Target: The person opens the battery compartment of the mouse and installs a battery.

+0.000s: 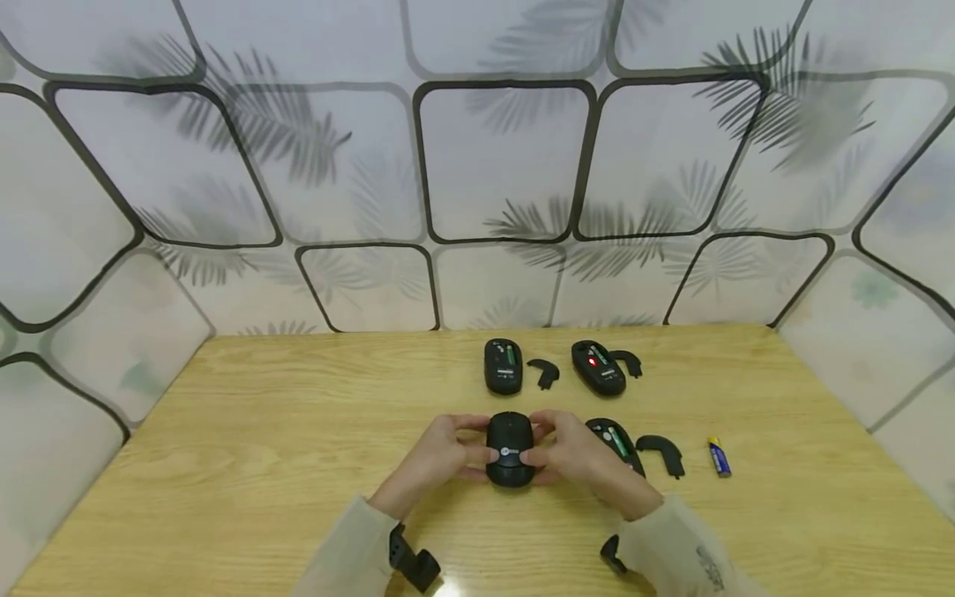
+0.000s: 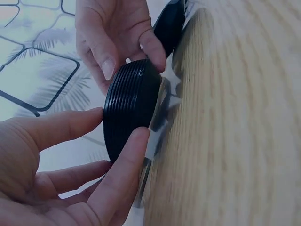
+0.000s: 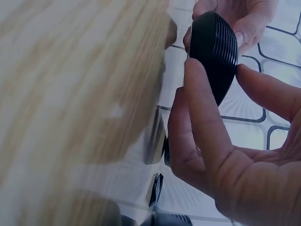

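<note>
Both hands hold a black computer mouse (image 1: 511,427) between them, its top with a white logo facing up. The left hand (image 1: 446,452) grips its left side and the right hand (image 1: 569,452) its right side, thumbs on top. In the left wrist view, the ribbed flank of the mouse (image 2: 126,96) shows between the left thumb and fingers. The right wrist view has the mouse (image 3: 211,49) pinched likewise, just above the wooden table (image 3: 70,94). Its underside is hidden. Partly behind the right hand lies another mouse (image 1: 625,444), belly up with a green battery inside.
Further back lie two upturned mice, one (image 1: 503,380) with a green battery, the other (image 1: 601,377) with a red light on. Curved black covers (image 1: 548,371) (image 1: 631,361) (image 1: 666,452) lie beside the upturned mice. A blue-yellow battery (image 1: 719,458) lies at the right. A patterned curtain (image 1: 507,166) stands behind.
</note>
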Available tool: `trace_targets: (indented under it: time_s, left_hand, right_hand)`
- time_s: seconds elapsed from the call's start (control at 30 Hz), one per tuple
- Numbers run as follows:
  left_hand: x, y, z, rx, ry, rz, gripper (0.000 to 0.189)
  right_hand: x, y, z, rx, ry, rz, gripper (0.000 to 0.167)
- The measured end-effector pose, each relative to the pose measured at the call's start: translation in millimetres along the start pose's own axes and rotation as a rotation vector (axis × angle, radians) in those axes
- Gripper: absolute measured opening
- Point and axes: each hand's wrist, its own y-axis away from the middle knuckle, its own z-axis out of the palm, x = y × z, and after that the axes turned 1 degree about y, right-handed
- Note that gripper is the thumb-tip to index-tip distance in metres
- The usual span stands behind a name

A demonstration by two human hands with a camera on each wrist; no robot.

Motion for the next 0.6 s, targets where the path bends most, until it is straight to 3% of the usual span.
trace_targets:
  time_s: [0.23,0.6]
  left_hand:
    - [4.3,6.1,-0.8,0.018,0.011,0.009,0.058]
    - [9.5,23.5,6.2,0.078,-0.009,0.131,0.059]
  right_hand:
    - [-6.0,5.8,-2.3,0.011,0.060,-0.065,0.063]
    - [-10.3,23.4,-9.3,-0.053,-0.003,-0.164,0.067]
